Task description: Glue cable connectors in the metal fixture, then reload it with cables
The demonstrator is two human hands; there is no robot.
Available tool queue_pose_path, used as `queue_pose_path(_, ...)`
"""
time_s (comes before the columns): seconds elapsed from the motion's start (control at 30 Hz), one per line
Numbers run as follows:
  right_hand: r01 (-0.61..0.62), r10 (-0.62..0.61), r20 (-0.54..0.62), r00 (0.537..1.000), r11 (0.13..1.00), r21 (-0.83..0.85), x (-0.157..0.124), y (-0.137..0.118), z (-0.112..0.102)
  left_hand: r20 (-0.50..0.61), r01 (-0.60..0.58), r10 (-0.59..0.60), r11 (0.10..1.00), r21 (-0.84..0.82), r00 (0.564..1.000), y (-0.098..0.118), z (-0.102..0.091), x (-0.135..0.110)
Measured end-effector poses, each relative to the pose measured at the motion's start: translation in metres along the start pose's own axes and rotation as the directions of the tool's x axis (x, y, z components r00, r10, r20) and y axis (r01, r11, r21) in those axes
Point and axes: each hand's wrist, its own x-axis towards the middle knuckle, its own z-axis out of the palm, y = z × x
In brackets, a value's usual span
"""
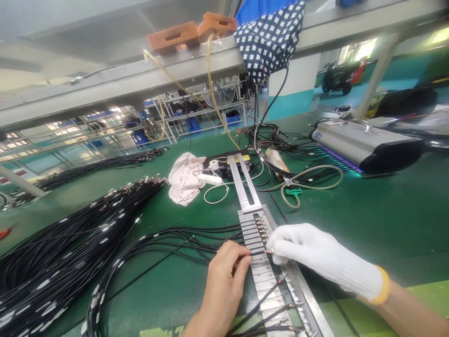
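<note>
My bare left hand [222, 285] pinches a black cable [258, 252] at the left side of a slotted metal fixture [262, 276]. On the right, my right hand [308, 252], in a white knit glove with a yellow cuff, has its thumb and fingers closed at that cable's metal-tipped end. The fingertips partly hide this end. Farther up the fixture, several cables lie side by side in the slots, their metal end fittings [261, 227] sticking out on the right. Nearer to me, more loose cable ends [280, 279] lie slantwise across the fixture.
Thick bundles of black cables [80, 238] cover the green table's left side. Beyond the fixture are a crumpled pale cloth [185, 180], a black box [219, 166] and a green-handled tool [293, 192]. A silver machine with purple light [365, 140] stands at the back right.
</note>
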Motion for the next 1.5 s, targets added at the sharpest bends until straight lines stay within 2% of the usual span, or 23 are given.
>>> queue_pose_path(0.13, 0.013, -0.019, -0.196, 0.98, 0.999, -0.031, 0.001, 0.002, -0.011, 0.05, -0.116, 0.109, 0.983, 0.14, 0.993, -0.009, 0.003, -0.006)
queue_pose_path(0.27, -0.032, 0.015, -0.294, 0.956, 0.998, -0.055, -0.001, -0.003, -0.018, 0.108, -0.172, 0.146, 0.939, 0.299, 0.983, -0.011, 0.009, -0.008)
queue_pose_path(0.43, -0.097, 0.057, -0.315, 0.947, 0.989, -0.112, -0.004, -0.01, -0.017, 0.121, -0.242, 0.21, 0.865, 0.44, 0.97, -0.008, 0.015, -0.009)
queue_pose_path(0.73, -0.052, 0.009, -0.319, 0.948, 0.991, -0.126, -0.007, -0.013, -0.015, 0.206, -0.282, 0.2, 0.792, 0.541, 0.958, -0.011, 0.016, -0.012)
queue_pose_path(0.87, -0.048, 0.002, -0.331, 0.943, 0.99, -0.131, -0.007, -0.014, -0.014, 0.196, -0.328, 0.263, 0.735, 0.594, 0.945, -0.005, 0.019, -0.011)
queue_pose_path(0.93, -0.054, 0.0, -0.337, 0.942, 0.987, -0.153, -0.007, -0.015, -0.013, 0.189, -0.336, 0.279, 0.734, 0.59, 0.942, -0.004, 0.02, -0.011)
queue_pose_path(1.0, -0.074, 0.012, -0.332, 0.943, 0.982, -0.175, -0.008, -0.016, -0.013, 0.181, -0.295, 0.234, 0.798, 0.526, 0.955, -0.005, 0.02, -0.01)
queue_pose_path(1.13, -0.079, 0.011, -0.28, 0.96, 0.969, -0.234, -0.01, -0.021, -0.01, 0.161, -0.069, 0.025, 0.96, 0.272, 0.987, -0.006, 0.019, -0.006)
queue_pose_path(1.2, -0.062, -0.007, -0.228, 0.974, 0.953, -0.297, -0.01, -0.021, -0.008, 0.171, 0.028, -0.063, 0.979, 0.201, 0.983, -0.005, 0.018, -0.003)
queue_pose_path(1.33, 0.053, -0.113, -0.114, 0.987, 0.9, -0.432, -0.01, -0.01, 0.002, 0.178, 0.116, -0.139, 0.984, 0.134, 0.974, -0.004, 0.019, -0.003)
queue_pose_path(1.4, 0.156, -0.235, -0.083, 0.968, 0.832, -0.533, -0.011, 0.002, 0.01, 0.178, 0.137, -0.154, 0.985, 0.105, 0.972, -0.004, 0.021, -0.004)
queue_pose_path(1.5, 0.247, -0.457, -0.061, 0.888, 0.584, -0.774, -0.013, 0.023, 0.028, 0.176, 0.171, -0.181, 0.983, 0.072, 0.968, -0.004, 0.025, -0.005)
